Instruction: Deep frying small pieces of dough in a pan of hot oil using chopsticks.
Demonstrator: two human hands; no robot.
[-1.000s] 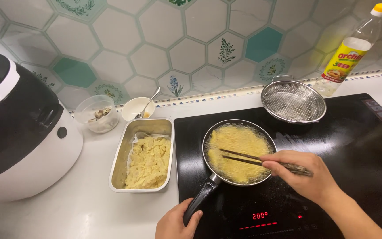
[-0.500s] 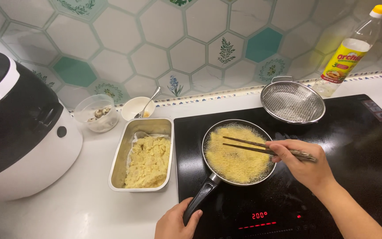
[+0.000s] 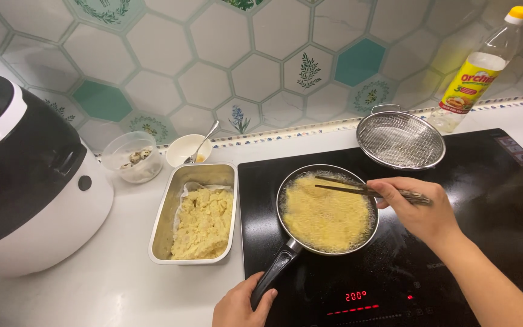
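Gripping the black handle of a frying pan (image 3: 327,212) from below, the left hand (image 3: 240,306) is closed around it, while the right hand (image 3: 422,209) pinches a pair of dark chopsticks (image 3: 364,191) whose tips lie over the far side of the yellow egg mixture in the pan. It sits on a black induction hob (image 3: 485,242), with a wire strainer (image 3: 401,140) just behind and a steel tray (image 3: 196,212) of cooked egg to its left on the white counter (image 3: 92,284)
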